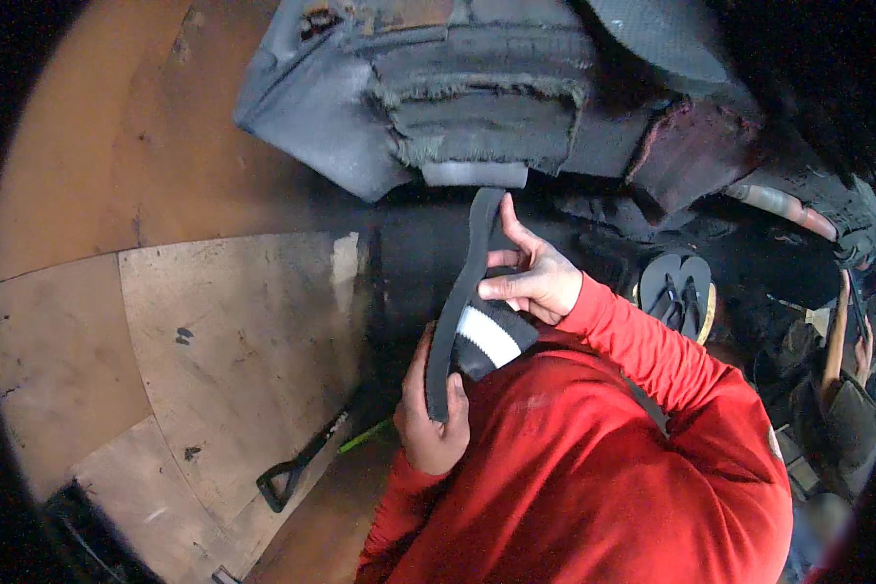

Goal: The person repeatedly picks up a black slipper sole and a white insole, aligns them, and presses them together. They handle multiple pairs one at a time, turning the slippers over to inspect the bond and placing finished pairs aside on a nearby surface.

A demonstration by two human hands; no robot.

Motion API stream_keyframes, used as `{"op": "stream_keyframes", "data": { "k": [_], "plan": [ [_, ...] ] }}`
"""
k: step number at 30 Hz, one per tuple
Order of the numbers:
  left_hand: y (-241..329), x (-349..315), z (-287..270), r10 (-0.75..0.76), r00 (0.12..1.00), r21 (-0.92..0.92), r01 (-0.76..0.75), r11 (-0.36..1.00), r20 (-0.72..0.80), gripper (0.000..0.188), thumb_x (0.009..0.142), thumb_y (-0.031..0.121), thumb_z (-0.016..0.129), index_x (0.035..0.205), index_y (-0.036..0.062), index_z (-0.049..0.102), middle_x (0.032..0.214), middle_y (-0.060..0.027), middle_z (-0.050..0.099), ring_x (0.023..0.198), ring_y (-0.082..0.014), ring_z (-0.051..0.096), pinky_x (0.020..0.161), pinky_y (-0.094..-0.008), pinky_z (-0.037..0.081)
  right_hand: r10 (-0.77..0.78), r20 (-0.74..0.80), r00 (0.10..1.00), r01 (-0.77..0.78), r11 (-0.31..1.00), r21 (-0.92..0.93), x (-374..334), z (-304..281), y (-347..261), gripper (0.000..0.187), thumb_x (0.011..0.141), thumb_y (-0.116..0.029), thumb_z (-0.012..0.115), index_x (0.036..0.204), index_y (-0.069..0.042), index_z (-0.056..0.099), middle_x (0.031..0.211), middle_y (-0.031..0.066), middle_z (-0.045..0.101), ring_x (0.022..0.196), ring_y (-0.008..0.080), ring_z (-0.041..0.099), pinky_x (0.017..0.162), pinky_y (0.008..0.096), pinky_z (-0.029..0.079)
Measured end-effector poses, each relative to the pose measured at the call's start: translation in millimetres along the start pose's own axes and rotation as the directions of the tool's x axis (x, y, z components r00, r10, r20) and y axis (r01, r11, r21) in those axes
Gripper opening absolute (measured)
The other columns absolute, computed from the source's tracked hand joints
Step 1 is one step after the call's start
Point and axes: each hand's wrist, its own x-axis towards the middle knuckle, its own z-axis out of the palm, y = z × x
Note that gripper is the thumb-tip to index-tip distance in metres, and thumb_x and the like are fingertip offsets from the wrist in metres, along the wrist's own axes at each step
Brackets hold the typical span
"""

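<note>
A black slide sandal (pixel 457 282) with a white stripe across its strap stands on edge between my hands, its sole turned to the left. My left hand (pixel 432 419) wraps round the sole's lower end, thumb on one side and fingers on the other. Higher up, my right hand (pixel 540 277) grips the strap side, its index finger stretched along the sole's upper end. That upper end meets or lies just below a light grey roller (pixel 475 174) under a cloth-draped machine; contact cannot be made out.
Frayed grey cloth (pixel 487 122) hangs round the roller. Black flip-flops (pixel 676 292) lie to the right, near a wooden handle (pixel 836 331) amid dark clutter. Worn wooden boards (pixel 234 360) cover the left side, with a black metal handle-like piece (pixel 284 482) below.
</note>
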Motion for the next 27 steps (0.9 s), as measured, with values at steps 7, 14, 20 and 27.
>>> {"op": "stream_keyframes", "data": {
  "k": [7,14,20,27],
  "plan": [
    [-95.3,-9.9,40.4,0.093,0.983,-0.362,-0.029,0.932,0.16,0.071,0.089,0.024,0.072,0.143,-0.0056,0.038,0.149,-0.0246,0.039,0.136,-0.0331,0.042,0.112,-0.0415,0.032,-0.42,0.022,0.907,0.29,0.586,-0.757,13.3,-10.4,36.2,0.134,0.061,-0.001,0.085,0.158,-0.031,-0.002,0.137,0.0141,0.048,0.122,0.0201,0.049,0.101,0.035,0.045],
    [-53.6,128.2,60.8,0.017,0.947,-0.603,0.19,0.775,0.32,0.06,0.092,0.022,0.067,0.142,-0.0031,0.045,0.125,-0.0116,0.063,0.111,-0.0145,0.058,0.094,-0.0297,0.047,-0.261,0.127,0.957,0.29,0.877,-0.382,17.0,-13.1,24.8,0.118,0.079,0.002,0.077,0.157,-0.031,-0.006,0.146,0.0082,0.044,0.115,0.0146,0.054,0.096,0.03,0.049],
    [-36.9,147.6,61.4,-0.125,0.917,-0.443,0.298,0.846,0.378,0.047,0.091,0.02,0.065,0.132,0.0003,0.056,0.107,-0.0102,0.07,0.097,-0.0132,0.064,0.083,-0.0303,0.051,0.072,0.079,0.994,-0.048,0.96,-0.275,22.6,-28.7,5.2,0.114,0.083,-0.01,0.079,0.156,-0.043,-0.003,0.125,0.012,0.062,0.099,0.0093,0.059,0.074,0.0251,0.051],
    [-62.7,167.4,110.0,-0.145,0.923,-0.504,0.32,0.802,0.355,0.039,0.083,0.011,0.063,0.119,-0.0025,0.064,0.099,-0.008,0.071,0.087,-0.0127,0.063,0.078,-0.0309,0.051,0.088,0.005,0.996,-0.085,0.971,-0.222,40.1,-50.6,-21.3,0.076,0.079,-0.009,0.081,0.144,-0.021,0.043,0.106,0.0056,0.066,0.08,0.0109,0.061,0.066,0.0253,0.049]
  ]
}}
